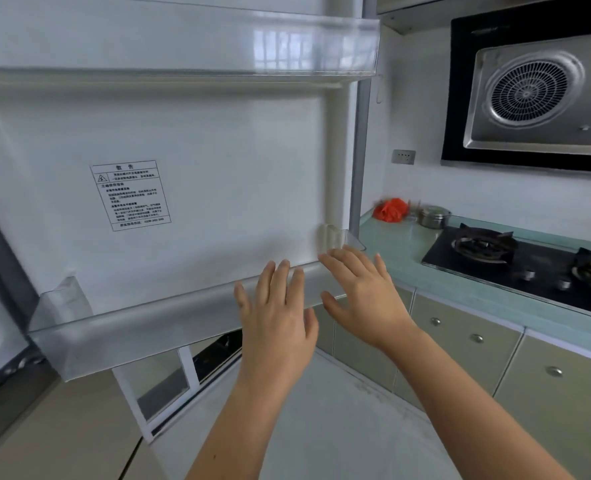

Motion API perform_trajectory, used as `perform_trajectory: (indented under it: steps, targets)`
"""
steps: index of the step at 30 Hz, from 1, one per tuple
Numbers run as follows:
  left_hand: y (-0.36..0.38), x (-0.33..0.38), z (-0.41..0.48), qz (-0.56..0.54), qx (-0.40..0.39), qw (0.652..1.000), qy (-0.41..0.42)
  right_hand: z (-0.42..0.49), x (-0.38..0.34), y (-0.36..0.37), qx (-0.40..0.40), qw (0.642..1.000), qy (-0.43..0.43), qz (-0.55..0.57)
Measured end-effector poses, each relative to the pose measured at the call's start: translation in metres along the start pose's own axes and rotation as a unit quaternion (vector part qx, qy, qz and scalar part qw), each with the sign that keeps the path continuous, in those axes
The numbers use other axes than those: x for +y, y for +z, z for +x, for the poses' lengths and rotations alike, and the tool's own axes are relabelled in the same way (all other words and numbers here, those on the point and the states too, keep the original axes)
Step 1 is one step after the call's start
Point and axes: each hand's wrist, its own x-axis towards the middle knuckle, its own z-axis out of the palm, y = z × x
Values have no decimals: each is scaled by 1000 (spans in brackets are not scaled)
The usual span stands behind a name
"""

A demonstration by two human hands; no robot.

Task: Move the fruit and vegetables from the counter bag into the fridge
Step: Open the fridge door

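Working the fridge door (218, 161), probably: left grip (276, 306) and right grip (360, 289) are hovering spread wide, empty, at its lower shelf (141, 329). Red bag (391, 210) is sitting on the counter (398, 252), well beyond the right grip. Next move is likely needing a turn toward it.

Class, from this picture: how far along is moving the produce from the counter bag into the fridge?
Done: the fridge door stands open. In hand: nothing; left hand and right hand, both open, are at the door shelf. Left: the red bag sits on the counter; no produce shows.
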Motion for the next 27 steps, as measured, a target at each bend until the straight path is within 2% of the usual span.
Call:
perform_trajectory:
  steps: [12, 17, 22, 27]
  targets:
    - [30, -2, 17, -21, 3, 1000, -9, 24, 18, 15, -45, 998, 20, 50]
    - [34, 11, 11, -107, 43, 993, 12, 8, 24, 0, 18, 999, 19, 23]
    - [50, 52, 21, -186, 41, 978, 81, -33, 53, -30, 73, 994, 75, -37]
    - [79, 114, 27, -272, 7, 948, 167, -91, 88, -62, 79, 971, 194, -117]
